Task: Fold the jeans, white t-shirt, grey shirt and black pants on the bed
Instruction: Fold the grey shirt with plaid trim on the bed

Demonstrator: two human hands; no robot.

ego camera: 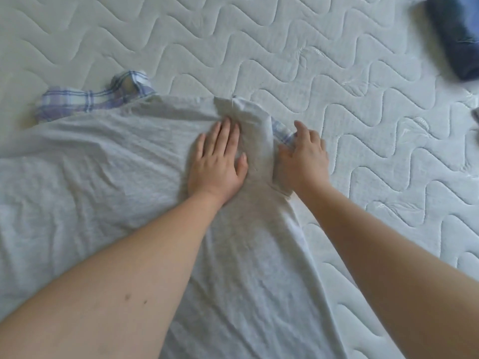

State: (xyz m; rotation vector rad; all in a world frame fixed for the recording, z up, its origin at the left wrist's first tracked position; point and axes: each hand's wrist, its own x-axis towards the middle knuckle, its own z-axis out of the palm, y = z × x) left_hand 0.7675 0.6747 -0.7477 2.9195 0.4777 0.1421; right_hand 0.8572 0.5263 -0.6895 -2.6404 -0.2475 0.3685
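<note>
Left hand [217, 161] lies flat with straight fingers pressing down on the grey shirt [103, 182], just left of a folded-over sleeve at the shirt's 12 o'clock edge. Just beside it, toward 3 o'clock, the right hand [303, 156] has its fingers curled around the plaid cuff [283, 133] of that sleeve, gripping it where it pokes out from under the grey fabric. That shirt spreads wrinkled over the bed [285, 47] from the left edge of the view across to the middle and down toward 6 o'clock, under both forearms. A second plaid sleeve end [96, 99], blue and white, sticks out from beneath the shirt at about 10 o'clock. Far off at 2 o'clock, near the upper right corner, the jeans [456, 35] rest as a dark blue folded bundle, well apart from the hands. At the right edge, a small dark scrap shows, too cut off to identify.
</note>
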